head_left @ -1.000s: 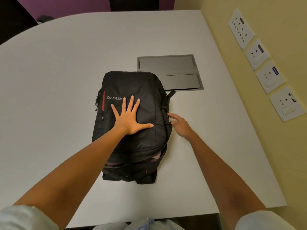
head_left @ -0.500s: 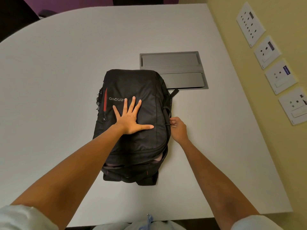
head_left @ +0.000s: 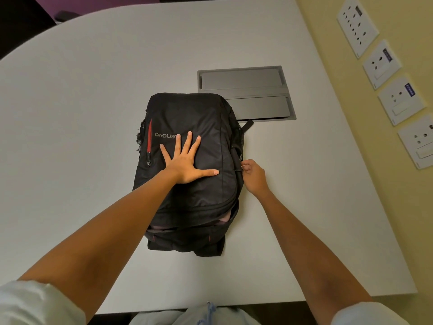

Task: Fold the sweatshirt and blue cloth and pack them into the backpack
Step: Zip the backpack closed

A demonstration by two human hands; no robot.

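Note:
A black backpack (head_left: 199, 123) with a red zip stripe lies flat in the middle of the white table (head_left: 82, 102). My left hand (head_left: 185, 163) presses on its front panel with fingers spread. My right hand (head_left: 254, 175) is at the bag's right edge and pinches a small zipper pull there. The main compartment gapes a little at the near end, where pale pinkish fabric (head_left: 223, 218) shows inside. No blue cloth is visible.
A grey metal cable hatch (head_left: 246, 90) is set into the table just beyond the backpack. A yellow wall with several socket plates (head_left: 398, 99) runs along the right side. The table's near edge is close to my body.
My right hand has moved from flat beside the bag to its right edge and closed its fingers on the zipper pull. My left hand stays pressed on the backpack.

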